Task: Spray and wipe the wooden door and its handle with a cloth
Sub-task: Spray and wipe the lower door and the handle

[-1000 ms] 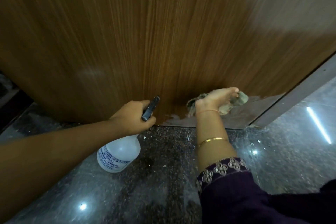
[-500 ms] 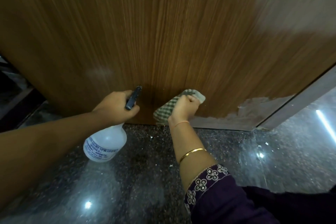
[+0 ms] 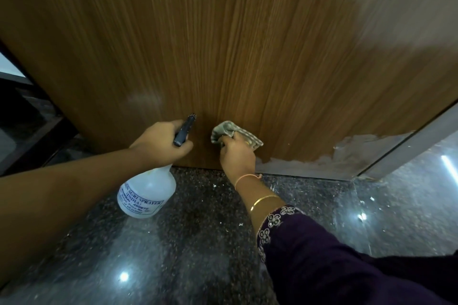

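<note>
The wooden door (image 3: 223, 44) fills the upper view; I look at its bottom part, and its handle is out of sight. My right hand (image 3: 236, 152) grips a green checked cloth (image 3: 229, 129) and presses it against the door just above the bottom edge. My left hand (image 3: 161, 143) holds a white spray bottle (image 3: 146, 193) by its neck, with the black nozzle (image 3: 184, 130) pointing up at the door. The bottle hangs above the floor, left of the cloth.
Polished dark granite floor (image 3: 198, 242) lies below the door. At the door's bottom right the veneer is worn off in a pale patch (image 3: 347, 156). A grey metal frame (image 3: 409, 143) runs diagonally at right. A dark gap (image 3: 24, 111) opens left of the door.
My right hand has swept the cloth leftward along the door's bottom, from the worn patch to the middle, next to the spray bottle. My left hand kept hold of the bottle.
</note>
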Tool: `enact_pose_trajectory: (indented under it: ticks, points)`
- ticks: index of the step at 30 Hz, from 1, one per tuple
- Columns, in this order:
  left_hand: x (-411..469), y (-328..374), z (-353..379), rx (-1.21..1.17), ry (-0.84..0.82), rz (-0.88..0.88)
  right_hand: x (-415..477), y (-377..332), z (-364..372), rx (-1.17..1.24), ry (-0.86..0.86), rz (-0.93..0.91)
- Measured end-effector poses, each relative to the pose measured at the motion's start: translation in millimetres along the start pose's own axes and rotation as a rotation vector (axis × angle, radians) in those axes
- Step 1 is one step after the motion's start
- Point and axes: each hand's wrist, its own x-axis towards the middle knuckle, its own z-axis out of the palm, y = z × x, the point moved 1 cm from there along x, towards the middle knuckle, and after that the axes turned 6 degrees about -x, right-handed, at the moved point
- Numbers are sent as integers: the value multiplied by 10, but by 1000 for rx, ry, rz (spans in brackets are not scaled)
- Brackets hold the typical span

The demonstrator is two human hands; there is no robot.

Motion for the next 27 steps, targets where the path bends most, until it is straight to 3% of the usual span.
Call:
enact_pose_trajectory:
  ticks: [2, 3, 8, 10, 13, 17, 23, 27]
  points:
    - [-20, 23, 11, -12, -11, 6, -69, 220, 72, 87, -177, 134]
    - [-29, 33, 14, -18, -15, 11, -107, 330, 60, 219, -182, 256]
    - [-60, 31, 17, -21, -39, 17, -251, 708, -120, 742, 69, 1220]
    - [-62, 38, 37, -7, -58, 23, -302, 643, -138, 1102, 205, 1437]
    - [-41, 118, 90, 11, -90, 37, -377, 446, -154, 1460, 400, 1497]
    - [-25, 295, 165, -27, -128, 85, -347, 268, -389, 1707, 509, 1511]
    - [-65, 447, 409, -138, -172, 124, -37, 589, -609, 1987, 413, 1289]
    - [-70, 629, 554, -151, -237, 161, 30, 805, -634, 2090, 437, 1205]
